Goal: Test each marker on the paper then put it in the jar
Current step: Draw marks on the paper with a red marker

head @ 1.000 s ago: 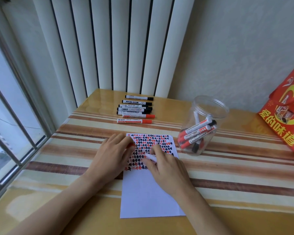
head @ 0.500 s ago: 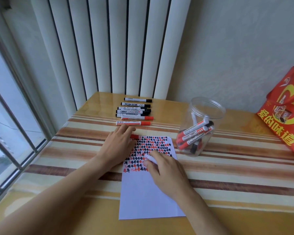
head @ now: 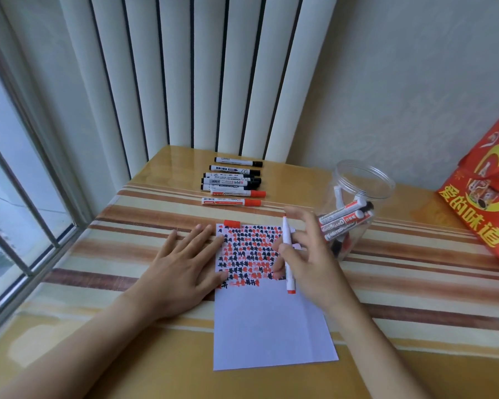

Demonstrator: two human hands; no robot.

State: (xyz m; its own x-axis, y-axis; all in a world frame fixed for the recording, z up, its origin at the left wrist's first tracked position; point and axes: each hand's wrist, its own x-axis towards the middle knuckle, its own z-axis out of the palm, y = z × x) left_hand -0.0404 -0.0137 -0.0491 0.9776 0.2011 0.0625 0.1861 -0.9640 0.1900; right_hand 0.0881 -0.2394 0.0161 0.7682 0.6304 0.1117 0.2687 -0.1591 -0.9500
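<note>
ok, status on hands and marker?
Left hand flat on white paper sheet. Right hand holds uncapped red-and-white marker; red cap at sheet's top edge. Clear plastic jar unobstructed.

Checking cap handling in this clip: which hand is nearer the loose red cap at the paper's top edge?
Left. The left hand lies flat just below-left of the red cap, fingertips close to it. The right hand, gripping the marker, is farther off to the cap's right.
</note>
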